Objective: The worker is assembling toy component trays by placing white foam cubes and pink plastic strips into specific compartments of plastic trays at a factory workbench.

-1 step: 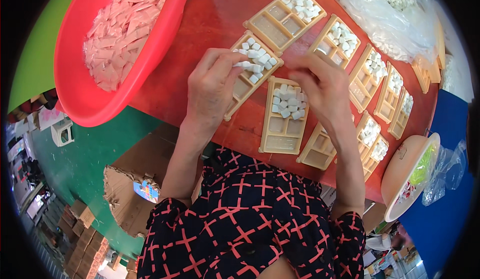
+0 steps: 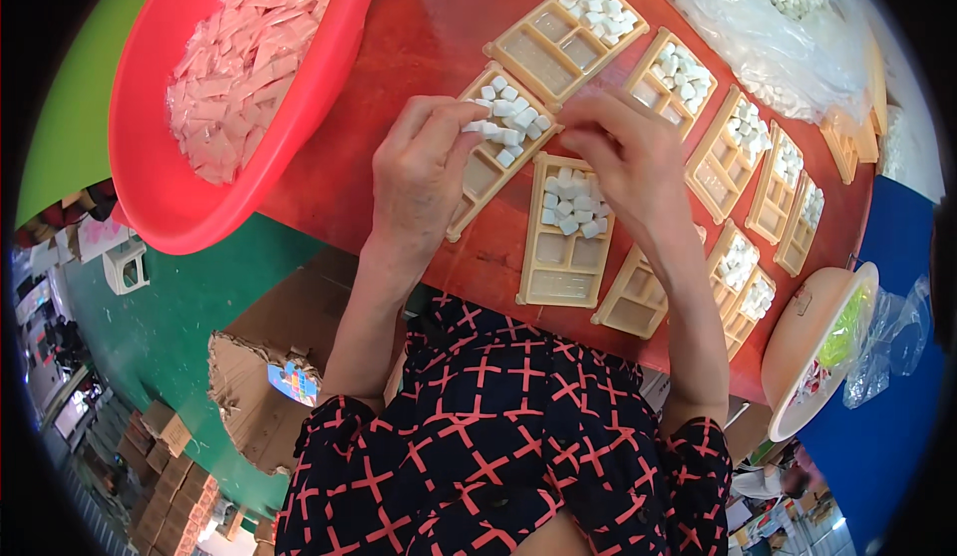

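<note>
My left hand (image 2: 421, 177) is closed in a pinch over a cream compartment tray (image 2: 481, 171). A small white cube (image 2: 473, 127) shows at its fingertips, beside the loose white cubes (image 2: 513, 108) filling the tray's far section. My right hand (image 2: 635, 162) is raised at this tray's right end, its fingers curled together; anything in them is hidden. Just below, a second cream tray (image 2: 561, 285) holds white cubes (image 2: 571, 203) in its top section, with other sections bare. Another tray (image 2: 528, 54) lies beyond my hands, with cubes at its far right end.
A large red basin (image 2: 150, 172) of pink packets stands left on the red table (image 2: 419, 52). Several similar trays (image 2: 713, 182) lie at right. A clear bag (image 2: 698, 2) of white pieces is at far right. A pale bowl (image 2: 785, 332) stands by the right edge.
My right hand has shifted slightly left and its fingers have drawn closer together. My left hand stays almost in place over the tray.
</note>
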A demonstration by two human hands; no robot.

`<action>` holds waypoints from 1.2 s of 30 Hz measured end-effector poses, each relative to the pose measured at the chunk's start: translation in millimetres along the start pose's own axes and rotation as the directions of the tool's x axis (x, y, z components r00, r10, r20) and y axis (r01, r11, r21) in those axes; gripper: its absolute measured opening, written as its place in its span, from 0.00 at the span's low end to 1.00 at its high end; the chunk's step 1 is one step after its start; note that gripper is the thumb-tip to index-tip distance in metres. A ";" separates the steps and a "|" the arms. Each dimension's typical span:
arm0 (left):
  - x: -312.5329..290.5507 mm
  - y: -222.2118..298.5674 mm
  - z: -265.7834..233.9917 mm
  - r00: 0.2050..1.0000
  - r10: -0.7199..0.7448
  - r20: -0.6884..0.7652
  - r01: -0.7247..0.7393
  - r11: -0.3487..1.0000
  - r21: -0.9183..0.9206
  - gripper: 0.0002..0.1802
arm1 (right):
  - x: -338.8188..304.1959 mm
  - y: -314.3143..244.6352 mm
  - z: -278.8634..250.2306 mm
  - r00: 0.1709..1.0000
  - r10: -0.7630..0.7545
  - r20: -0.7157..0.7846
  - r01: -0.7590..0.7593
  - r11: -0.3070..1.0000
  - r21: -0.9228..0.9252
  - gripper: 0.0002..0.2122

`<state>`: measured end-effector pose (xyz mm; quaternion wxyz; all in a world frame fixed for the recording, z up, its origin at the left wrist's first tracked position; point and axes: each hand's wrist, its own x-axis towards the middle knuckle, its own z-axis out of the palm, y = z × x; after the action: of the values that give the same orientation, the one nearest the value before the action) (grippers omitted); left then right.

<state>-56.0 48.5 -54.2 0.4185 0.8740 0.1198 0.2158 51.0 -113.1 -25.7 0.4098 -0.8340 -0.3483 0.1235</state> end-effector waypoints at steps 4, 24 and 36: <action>4.0 -0.1 3.8 0.998 -0.066 0.007 0.066 0.996 -0.062 0.12 | 24.7 -0.8 24.5 0.993 -0.103 0.062 0.107 0.991 -0.076 0.06; -41.9 47.9 28.4 0.974 0.110 0.200 -0.091 0.991 -0.101 0.18 | -78.6 0.4 -16.1 0.997 0.065 -0.046 -0.067 0.997 -0.035 0.09; -47.3 47.0 37.5 0.968 0.111 0.224 -0.122 0.992 0.035 0.12 | -88.7 -0.1 5.1 0.980 -0.058 -0.193 0.010 0.969 -0.245 0.09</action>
<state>-78.2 -24.6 -51.4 0.3948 0.9080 0.0260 0.1381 -16.0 -170.5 -35.9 0.3394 -0.8798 -0.3325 -0.0109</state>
